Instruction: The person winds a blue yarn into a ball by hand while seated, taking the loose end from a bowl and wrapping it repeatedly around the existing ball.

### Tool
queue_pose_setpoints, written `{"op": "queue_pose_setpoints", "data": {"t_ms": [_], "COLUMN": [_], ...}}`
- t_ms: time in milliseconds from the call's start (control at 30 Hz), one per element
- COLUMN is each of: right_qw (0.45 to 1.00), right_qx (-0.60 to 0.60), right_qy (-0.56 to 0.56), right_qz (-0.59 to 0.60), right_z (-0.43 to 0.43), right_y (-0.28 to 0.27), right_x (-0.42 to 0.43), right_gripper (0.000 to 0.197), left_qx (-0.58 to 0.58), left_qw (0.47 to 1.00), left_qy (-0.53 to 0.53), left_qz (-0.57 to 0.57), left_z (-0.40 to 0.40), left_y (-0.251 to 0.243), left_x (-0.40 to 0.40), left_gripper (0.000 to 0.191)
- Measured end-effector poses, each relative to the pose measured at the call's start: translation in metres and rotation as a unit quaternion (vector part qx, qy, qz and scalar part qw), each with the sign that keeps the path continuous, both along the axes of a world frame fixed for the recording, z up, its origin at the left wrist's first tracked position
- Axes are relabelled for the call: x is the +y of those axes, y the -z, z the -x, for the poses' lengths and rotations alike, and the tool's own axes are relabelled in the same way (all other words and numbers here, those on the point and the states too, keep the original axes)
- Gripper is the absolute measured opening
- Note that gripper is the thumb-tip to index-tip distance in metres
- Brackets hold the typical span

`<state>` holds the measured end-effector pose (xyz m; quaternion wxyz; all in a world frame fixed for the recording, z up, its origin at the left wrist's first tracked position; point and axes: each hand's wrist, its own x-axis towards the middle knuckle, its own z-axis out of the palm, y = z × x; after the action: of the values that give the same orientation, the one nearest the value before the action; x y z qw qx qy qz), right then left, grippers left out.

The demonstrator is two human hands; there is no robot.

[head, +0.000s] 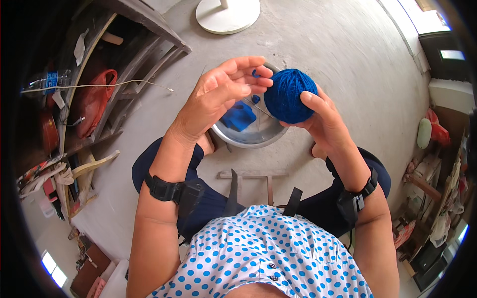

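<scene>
A ball of blue yarn (290, 97) rests in my right hand (323, 111), with the thumb across its near side and the other fingers mostly hidden beneath. To its left my left hand (220, 89) is raised with loosely curled fingers, the tips close to the ball. A small curl of blue yarn (256, 73) shows between those fingers; whether they grip it is unclear. Below both hands a round metal basin (253, 141) stands on the floor, partly covered by them. Inside it lie a blue piece of soft material (239, 117), a small blue lump (255, 99) and a thin rod (262, 110).
A low wooden stool or frame (253, 174) shows between my knees. A white round stand base (228, 16) is on the concrete floor ahead. Left, a wooden shelf unit (149, 48) holds a red plastic bag (97, 104); a white cable (123, 82) juts out. Household items line the right side.
</scene>
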<state>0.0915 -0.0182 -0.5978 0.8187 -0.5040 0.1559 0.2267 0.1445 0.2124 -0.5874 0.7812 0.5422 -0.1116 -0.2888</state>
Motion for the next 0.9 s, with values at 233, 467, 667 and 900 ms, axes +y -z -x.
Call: {"op": "queue_pose_setpoints", "data": {"t_ms": [233,467,667,900], "right_qw": [0.998,0.999,0.995,0.99], "right_qx": [0.0,0.022,0.015,-0.006], "right_qy": [-0.002,-0.024,-0.05,-0.078], "right_qz": [0.065,0.038,0.08,0.121], "right_z": [0.003,0.004,0.007,0.009], "right_y": [-0.004,-0.006,0.001,0.006], "right_x": [0.004,0.008,0.013,0.014], "right_gripper": [0.08,0.084,0.083,0.086], "left_qx": [-0.03,-0.118,-0.376,-0.49], "left_qw": [0.996,0.982,0.904,0.836], "left_qy": [-0.079,-0.112,-0.07,-0.052], "left_qz": [-0.012,-0.091,-0.189,-0.243], "left_z": [0.001,0.007,0.012,0.014], "left_y": [0.005,0.01,0.009,0.015], "left_x": [-0.011,-0.011,-0.017,-0.019], "left_gripper": [0.028,0.01,0.01,0.016]}}
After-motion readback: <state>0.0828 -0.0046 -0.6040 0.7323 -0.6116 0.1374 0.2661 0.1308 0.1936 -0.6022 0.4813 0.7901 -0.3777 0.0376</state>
